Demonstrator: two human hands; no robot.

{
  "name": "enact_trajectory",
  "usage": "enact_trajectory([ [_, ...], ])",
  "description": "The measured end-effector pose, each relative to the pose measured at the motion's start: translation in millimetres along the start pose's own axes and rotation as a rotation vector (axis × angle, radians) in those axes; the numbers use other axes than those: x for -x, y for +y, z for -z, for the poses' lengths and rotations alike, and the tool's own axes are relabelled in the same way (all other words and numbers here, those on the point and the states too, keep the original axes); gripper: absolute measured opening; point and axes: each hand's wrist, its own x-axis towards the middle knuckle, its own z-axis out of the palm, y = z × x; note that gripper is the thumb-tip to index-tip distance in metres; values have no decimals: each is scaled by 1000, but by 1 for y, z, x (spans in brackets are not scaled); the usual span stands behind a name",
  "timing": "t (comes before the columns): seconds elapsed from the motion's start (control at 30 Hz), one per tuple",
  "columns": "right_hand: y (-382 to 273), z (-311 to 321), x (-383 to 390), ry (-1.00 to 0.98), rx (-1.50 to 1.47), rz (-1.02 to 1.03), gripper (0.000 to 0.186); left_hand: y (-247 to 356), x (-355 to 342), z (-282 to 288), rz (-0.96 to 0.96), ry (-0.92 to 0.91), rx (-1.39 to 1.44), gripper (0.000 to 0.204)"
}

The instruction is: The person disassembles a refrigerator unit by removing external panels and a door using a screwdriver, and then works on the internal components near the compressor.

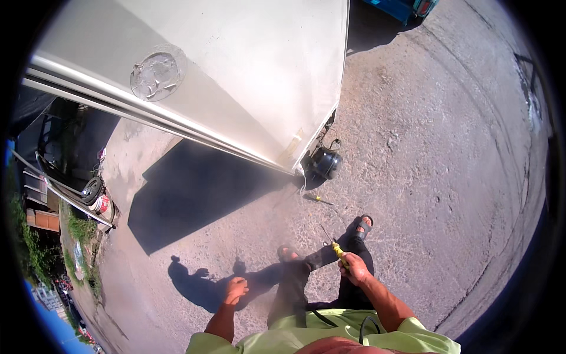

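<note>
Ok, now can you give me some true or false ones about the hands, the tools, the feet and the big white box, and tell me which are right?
1. The right hand holds a yellow-handled screwdriver. True.
2. Both hands hold tools. False: no tool shows in the left hand.
3. Another yellow-handled tool lies on the ground. True.
4. The person is barefoot. False: a dark sandal shows on the right foot.
5. The white box has a round grey patch. True.

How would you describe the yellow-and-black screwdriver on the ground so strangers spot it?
Find the big white boxy cabinet, then the black rounded compressor at its lower corner. Below it in the picture lies the yellow-and-black screwdriver; unlike the yellow-handled screwdriver in the right hand, it rests on the ground.
</note>
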Motion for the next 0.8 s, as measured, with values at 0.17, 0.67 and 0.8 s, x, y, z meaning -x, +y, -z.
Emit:
enact_trajectory([
  [0.17, -80, 14, 37, 28, 263, 171, 25, 206, 84, -78, -212, 185, -220, 32],
  [0.67, -454, -40, 263, -168, 706, 856, 53, 711, 590, -204, -2088, 983, -746, 24],
  [0.8, -513, -88, 325, -221, 630, 1034, 54, 797, 658, -198, -2307, 1254, -608, 24],
])
